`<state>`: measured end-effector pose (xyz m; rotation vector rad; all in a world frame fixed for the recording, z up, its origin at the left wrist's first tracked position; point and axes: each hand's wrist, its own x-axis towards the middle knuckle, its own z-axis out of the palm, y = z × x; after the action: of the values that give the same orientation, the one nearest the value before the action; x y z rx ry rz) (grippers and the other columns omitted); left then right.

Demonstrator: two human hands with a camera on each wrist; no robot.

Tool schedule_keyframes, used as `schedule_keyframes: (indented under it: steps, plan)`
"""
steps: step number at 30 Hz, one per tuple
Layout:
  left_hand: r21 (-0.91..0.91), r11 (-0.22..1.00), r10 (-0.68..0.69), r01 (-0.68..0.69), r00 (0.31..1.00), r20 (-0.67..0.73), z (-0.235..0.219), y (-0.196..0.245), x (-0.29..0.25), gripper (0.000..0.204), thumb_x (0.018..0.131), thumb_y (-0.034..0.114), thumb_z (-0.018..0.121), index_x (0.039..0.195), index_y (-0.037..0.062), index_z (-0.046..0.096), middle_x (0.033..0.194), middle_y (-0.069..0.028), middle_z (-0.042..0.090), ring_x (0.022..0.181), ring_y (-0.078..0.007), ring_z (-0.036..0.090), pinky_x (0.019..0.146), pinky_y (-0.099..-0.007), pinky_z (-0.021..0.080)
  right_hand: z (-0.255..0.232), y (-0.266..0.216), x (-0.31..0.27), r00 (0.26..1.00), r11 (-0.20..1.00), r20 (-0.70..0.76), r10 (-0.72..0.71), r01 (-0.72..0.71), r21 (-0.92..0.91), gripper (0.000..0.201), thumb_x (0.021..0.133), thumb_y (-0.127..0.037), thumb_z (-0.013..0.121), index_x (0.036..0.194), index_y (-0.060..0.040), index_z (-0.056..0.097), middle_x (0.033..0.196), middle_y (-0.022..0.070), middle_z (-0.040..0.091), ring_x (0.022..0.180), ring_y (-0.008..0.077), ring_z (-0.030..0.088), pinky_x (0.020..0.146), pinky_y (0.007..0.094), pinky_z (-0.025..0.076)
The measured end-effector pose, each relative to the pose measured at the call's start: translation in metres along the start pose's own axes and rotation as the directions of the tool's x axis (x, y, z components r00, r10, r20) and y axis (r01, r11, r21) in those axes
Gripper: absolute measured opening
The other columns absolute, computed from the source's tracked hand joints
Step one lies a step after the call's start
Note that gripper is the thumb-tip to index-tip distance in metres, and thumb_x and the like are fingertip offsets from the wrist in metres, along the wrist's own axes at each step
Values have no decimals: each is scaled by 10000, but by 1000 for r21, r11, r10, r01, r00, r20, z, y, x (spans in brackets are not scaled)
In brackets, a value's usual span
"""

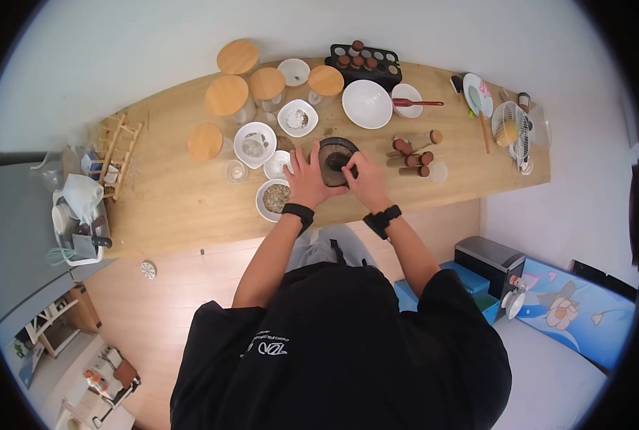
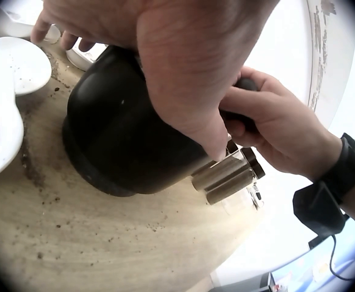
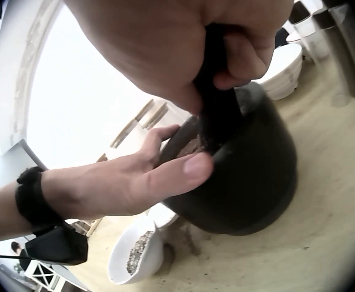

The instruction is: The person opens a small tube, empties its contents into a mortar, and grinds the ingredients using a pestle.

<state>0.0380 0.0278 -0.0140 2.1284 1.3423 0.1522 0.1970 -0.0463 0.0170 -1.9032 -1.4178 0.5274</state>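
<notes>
A black mortar (image 1: 324, 179) stands near the table's front edge, brownish ground material (image 3: 192, 146) inside it. My right hand (image 1: 367, 183) grips the upper part of a black pestle (image 3: 220, 118), whose lower end is down in the mortar and hidden by the wall. Against the mortar's left side rests my left hand (image 1: 307, 179), fingers spread and straight, thumb lying along the near rim. Just left of that hand are a white bowl (image 1: 260, 208) of coarse grey-brown bits and a small white dish (image 1: 275, 168).
Wooden-lidded jars (image 1: 228, 97) and white bowls (image 1: 367, 104) stand behind the mortar. Brown-capped tubes (image 1: 414, 161) lie to the right, below a black rack (image 1: 366, 68). A wooden stand (image 1: 121, 158) is at the left end, a wire basket (image 1: 511, 132) at the right. Crumbs dot the tabletop (image 2: 92, 237).
</notes>
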Motion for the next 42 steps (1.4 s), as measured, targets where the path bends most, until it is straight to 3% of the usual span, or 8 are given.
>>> schedule_keyframes:
  steps: [6,15,23,26,30,32,35,42]
  plan:
    - [-37,999,15,-16,1000,-25,-3,-1,-2,1404,470,633,943,1603,158,262,1549,-312,295,1479,-490,252,1094,-733,287,-6,13,-4,992,996,126,28,-39,79,211,840,-13,736,917,-50,543,928,149,547,850,393,602,704,450,489]
    - [-11,1000,6,-6,1000,-15,-4,0,-1,1396,491,647,930,1608,166,244,1564,-322,280,1490,-495,241,1107,-743,251,0,-17,-17,994,997,-109,21,-13,72,217,818,-14,746,898,-54,549,908,130,562,831,382,607,690,450,482]
    - [36,999,13,-13,1000,2,-3,0,-4,1402,502,647,926,1612,160,221,1552,-320,299,1491,-501,236,1117,-767,192,-14,-30,-14,974,937,210,-88,152,-314,179,794,-35,688,912,-81,561,990,151,550,832,377,640,671,487,523]
    - [31,999,6,-5,999,-32,-4,3,-4,1396,508,643,924,1613,159,222,1548,-322,300,1498,-500,218,1121,-774,171,-5,-24,-25,984,858,133,-114,165,-486,192,784,-43,693,919,-83,563,1005,143,537,815,360,643,657,497,528]
    - [81,997,4,-3,1000,-14,-3,1,-2,1411,502,664,914,1618,154,217,1547,-319,305,1512,-494,188,1128,-773,157,14,-7,-27,971,851,17,-238,217,-477,170,826,-55,698,930,-81,566,968,138,526,806,350,638,646,496,520]
    - [85,996,17,-15,999,-27,5,2,-2,1422,497,678,909,1620,152,214,1550,-316,306,1516,-493,181,1131,-771,154,21,-2,-26,999,991,-19,35,-37,-127,144,876,-86,703,933,-83,571,954,131,522,815,356,629,651,491,511]
    - [76,997,33,-32,999,-5,3,-2,-2,1412,495,699,897,1621,153,243,1565,-322,285,1528,-511,150,1146,-762,137,1,19,-16,989,999,141,-38,38,0,150,889,-98,715,906,-83,566,942,128,524,810,375,618,666,488,503]
    - [30,999,28,-27,999,-31,9,-5,1,1428,478,718,895,1615,143,251,1552,-332,288,1518,-512,171,1141,-759,150,6,2,-3,997,995,61,-43,49,-89,196,848,-59,739,882,-72,546,906,139,520,779,368,593,686,459,488]
